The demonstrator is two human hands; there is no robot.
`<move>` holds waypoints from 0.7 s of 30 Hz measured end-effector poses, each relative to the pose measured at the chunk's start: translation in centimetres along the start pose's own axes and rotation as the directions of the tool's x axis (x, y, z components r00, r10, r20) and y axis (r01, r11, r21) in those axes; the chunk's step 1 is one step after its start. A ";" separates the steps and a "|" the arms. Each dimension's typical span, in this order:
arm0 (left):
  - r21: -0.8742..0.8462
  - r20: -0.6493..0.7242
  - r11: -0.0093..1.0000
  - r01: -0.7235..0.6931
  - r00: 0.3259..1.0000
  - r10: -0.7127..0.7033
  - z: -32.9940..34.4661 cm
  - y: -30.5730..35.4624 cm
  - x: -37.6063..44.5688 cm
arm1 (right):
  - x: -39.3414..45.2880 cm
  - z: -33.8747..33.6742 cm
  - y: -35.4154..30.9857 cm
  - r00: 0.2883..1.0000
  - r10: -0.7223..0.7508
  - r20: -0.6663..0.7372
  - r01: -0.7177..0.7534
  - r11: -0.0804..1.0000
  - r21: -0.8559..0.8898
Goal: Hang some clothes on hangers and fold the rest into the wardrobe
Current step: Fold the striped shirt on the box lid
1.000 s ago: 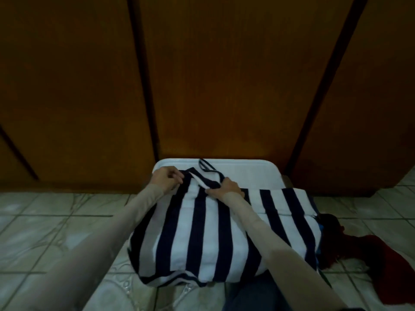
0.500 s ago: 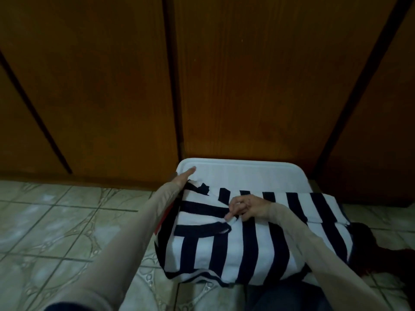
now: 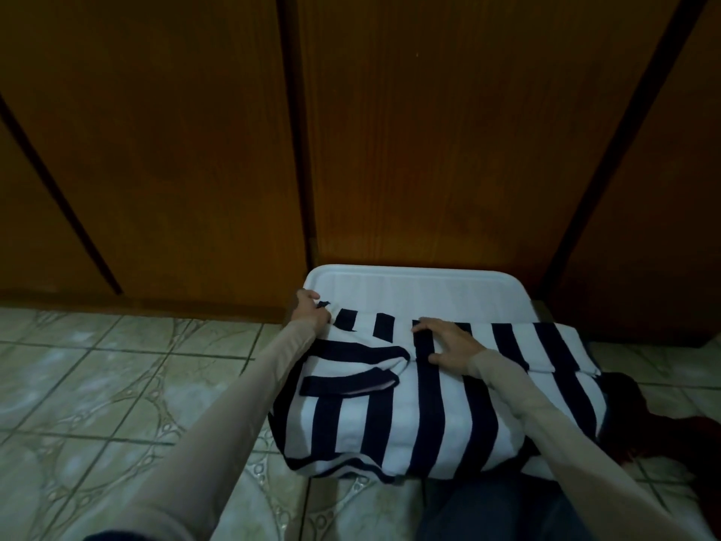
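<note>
- One striped shirt (image 3: 421, 408) lies on a white bin lid (image 3: 413, 290) on the tiled floor (image 3: 117, 384), just in front of the closed wardrobe doors (image 3: 429, 130).
- Two hands are on it: the left hand (image 3: 310, 311) has its fingers curled, pinching the far-left corner; the right hand (image 3: 444, 345) lies flat, fingers spread, pressing the far middle.
- One sleeve is folded across the left half, its stripes running left-right; the body's stripes run near-far.
- The unfolded right half lies right of the pressing hand, so the right hand is nearer for the next fold, I judge.
- One dark red garment (image 3: 663, 427) lies on the floor at the right.
</note>
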State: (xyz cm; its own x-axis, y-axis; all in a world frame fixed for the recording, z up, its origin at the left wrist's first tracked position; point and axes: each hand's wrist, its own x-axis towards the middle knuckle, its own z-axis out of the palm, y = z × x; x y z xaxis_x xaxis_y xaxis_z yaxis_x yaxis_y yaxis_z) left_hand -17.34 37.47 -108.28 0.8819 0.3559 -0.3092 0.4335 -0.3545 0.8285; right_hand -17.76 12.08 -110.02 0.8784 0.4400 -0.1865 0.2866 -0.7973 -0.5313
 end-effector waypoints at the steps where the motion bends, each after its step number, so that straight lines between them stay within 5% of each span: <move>1: 0.004 0.007 1.000 -0.031 1.000 0.031 0.0 -0.3 0.0 | 0.0 0.1 0.3 0.999 0.028 0.038 -0.027 0.999 -0.033; 8: 0.273 0.015 0.940 -0.203 0.978 0.207 0.5 -0.5 -0.6 | -0.3 1.4 2.1 0.982 0.164 0.089 -0.116 0.911 -0.396; 12: 0.691 0.000 0.666 -0.283 0.920 0.391 1.6 0.1 -1.7 | -0.7 1.6 1.9 0.981 0.185 0.054 -0.147 0.900 -0.411; 15: 0.826 -0.045 0.523 -0.211 0.900 0.434 2.9 -0.2 -2.7 | -0.8 1.5 2.0 0.981 0.189 0.046 -0.154 0.898 -0.412; 18: 0.889 0.121 0.342 -0.305 0.875 0.469 4.8 -0.5 -3.3 | -1.3 1.1 2.4 0.978 0.204 0.047 -0.167 0.894 -0.417; 21: 0.750 0.393 0.378 -0.543 0.825 0.407 7.0 -0.8 -3.7 | -1.9 0.5 3.2 0.971 0.239 0.009 -0.214 0.885 -0.413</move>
State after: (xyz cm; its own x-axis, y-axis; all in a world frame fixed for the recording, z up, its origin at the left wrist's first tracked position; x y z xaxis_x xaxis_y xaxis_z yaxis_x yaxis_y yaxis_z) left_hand -19.71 30.40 -111.08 0.9765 -0.1903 -0.1013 -0.1765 -0.9756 0.1307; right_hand -18.67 8.94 -111.78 0.9180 0.2401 -0.3155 0.2231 -0.9707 -0.0894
